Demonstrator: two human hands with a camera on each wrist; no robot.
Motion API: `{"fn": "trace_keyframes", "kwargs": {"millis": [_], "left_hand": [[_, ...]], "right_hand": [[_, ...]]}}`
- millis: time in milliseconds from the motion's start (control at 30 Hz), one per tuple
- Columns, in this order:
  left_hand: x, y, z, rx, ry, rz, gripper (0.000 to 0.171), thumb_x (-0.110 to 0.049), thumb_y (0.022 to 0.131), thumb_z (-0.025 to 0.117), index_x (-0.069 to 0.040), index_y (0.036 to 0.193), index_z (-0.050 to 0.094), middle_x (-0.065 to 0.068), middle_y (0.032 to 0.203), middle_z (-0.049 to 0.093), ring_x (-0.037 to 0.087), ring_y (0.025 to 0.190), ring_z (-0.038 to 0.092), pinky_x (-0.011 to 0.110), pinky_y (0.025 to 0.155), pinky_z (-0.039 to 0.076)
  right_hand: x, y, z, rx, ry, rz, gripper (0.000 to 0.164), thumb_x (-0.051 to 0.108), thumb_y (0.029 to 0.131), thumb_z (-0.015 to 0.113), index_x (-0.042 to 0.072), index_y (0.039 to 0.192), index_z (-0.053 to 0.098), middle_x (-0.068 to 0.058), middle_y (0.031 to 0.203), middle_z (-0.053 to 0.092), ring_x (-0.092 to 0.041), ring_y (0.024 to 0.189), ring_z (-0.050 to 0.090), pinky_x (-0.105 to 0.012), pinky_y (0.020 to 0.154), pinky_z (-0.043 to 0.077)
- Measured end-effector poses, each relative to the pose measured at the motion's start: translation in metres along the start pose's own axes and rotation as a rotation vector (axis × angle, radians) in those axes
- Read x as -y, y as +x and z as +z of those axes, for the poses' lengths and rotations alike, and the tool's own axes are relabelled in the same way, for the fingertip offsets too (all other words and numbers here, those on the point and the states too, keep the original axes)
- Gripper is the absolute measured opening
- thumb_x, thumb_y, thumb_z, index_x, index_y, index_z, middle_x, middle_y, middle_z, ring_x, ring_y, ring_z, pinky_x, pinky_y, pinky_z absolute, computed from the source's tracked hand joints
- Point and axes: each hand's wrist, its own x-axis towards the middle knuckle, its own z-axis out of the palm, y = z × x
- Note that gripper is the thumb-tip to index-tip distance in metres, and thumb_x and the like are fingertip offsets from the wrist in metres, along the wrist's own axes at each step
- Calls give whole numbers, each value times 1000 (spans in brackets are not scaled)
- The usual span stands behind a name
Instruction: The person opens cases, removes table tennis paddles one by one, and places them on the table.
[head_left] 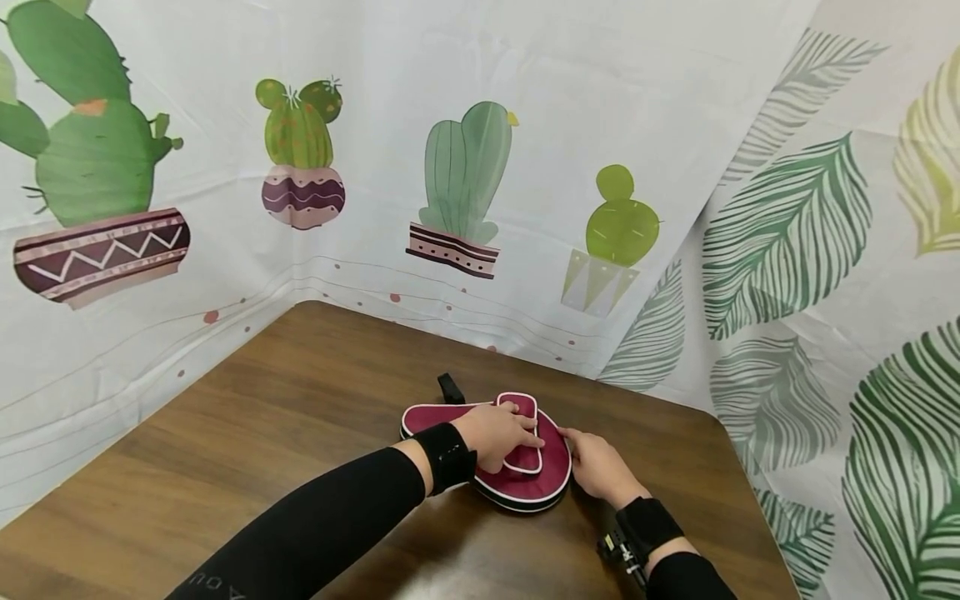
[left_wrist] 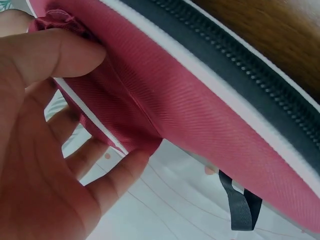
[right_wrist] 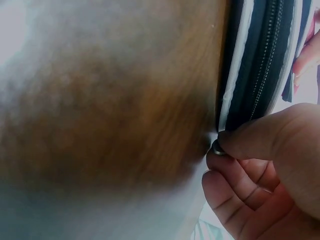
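Observation:
A maroon table tennis paddle case (head_left: pixel 551 475) with white piping lies flat on the table, its handle end toward the left. My left hand (head_left: pixel 498 433) lies over the raised front pocket (head_left: pixel 528 458). In the left wrist view, the thumb (left_wrist: pixel 75 52) is on one side of the pocket (left_wrist: pixel 100 92) and the fingers curl round its other edge. At the case's right rim, my right hand (head_left: pixel 600 467) pinches a small metal zipper pull (right_wrist: pixel 218 147) between thumb and index finger. The black zipper (right_wrist: pixel 265 60) runs along the case's side and looks closed where it shows.
A black strap loop (head_left: pixel 450 388) sticks out behind the case. The brown wooden table (head_left: pixel 300 400) meets white cloth (head_left: pixel 375 167) printed with cacti at the back and left, and leaf-patterned cloth (head_left: pixel 787 242) at the right. Each wrist wears a black band.

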Motion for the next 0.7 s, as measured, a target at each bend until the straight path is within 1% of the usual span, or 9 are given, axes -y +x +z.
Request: {"fn": "trace_keyframes", "kwargs": {"millis": [100,200,233,367,467,567,633,700], "left_hand": [[-1,0,-1,7,-10,-28,75,-28,84,76,-52,147,42,-17,157,39,19,143,37,43,104,47],[-3,-1,0,6,-18,-53,75,-35,84,75,-51,149,41,-18,157,40,18,141,39,40,101,48],[-4,-1,1,5,-12,-56,75,-37,84,74,-50,149,40,-17,157,40,18,140,39,39,101,48],[-7,-2,2,-12,3,-69,75,-46,84,74,-45,151,40,-16,156,42,17,136,43,37,102,47],[-8,-4,1,-18,6,-65,76,-44,85,73,-39,153,39,-13,158,40,17,135,43,35,100,48],[-7,-6,0,2,1,-46,77,-38,87,74,-37,155,36,-10,161,35,19,136,40,34,96,51],[-7,-7,-1,22,-9,-33,79,-35,87,75,-39,155,35,-8,162,32,21,138,39,33,94,53],[-7,-5,-4,32,-1,-29,81,-35,86,77,-40,155,34,-7,163,30,21,139,38,33,94,53]], "right_hand": [[2,-1,0,-8,2,-1,42,6,92,66,5,134,62,-12,119,71,-28,110,67,-47,94,53],[3,-4,-1,-7,2,7,42,6,92,66,6,134,63,-11,118,71,-28,109,67,-47,93,53],[4,-5,-1,-7,2,10,42,6,92,66,7,134,63,-10,116,71,-27,107,68,-47,92,53],[4,-7,-2,-4,-13,6,42,4,91,65,6,132,63,-6,102,71,-20,90,65,-43,82,53],[5,-6,-3,-3,-11,0,43,1,89,64,6,132,64,-1,88,66,-14,77,58,-38,73,51],[4,-4,-2,-4,-2,-8,43,2,89,65,6,132,64,0,85,63,-12,73,53,-35,70,48],[4,-3,-2,-4,0,-10,42,3,89,66,7,131,64,0,89,65,-12,75,55,-36,71,49],[3,-4,-2,-7,-1,-10,42,3,90,66,7,131,65,-1,94,67,-12,77,56,-37,73,50]]}}
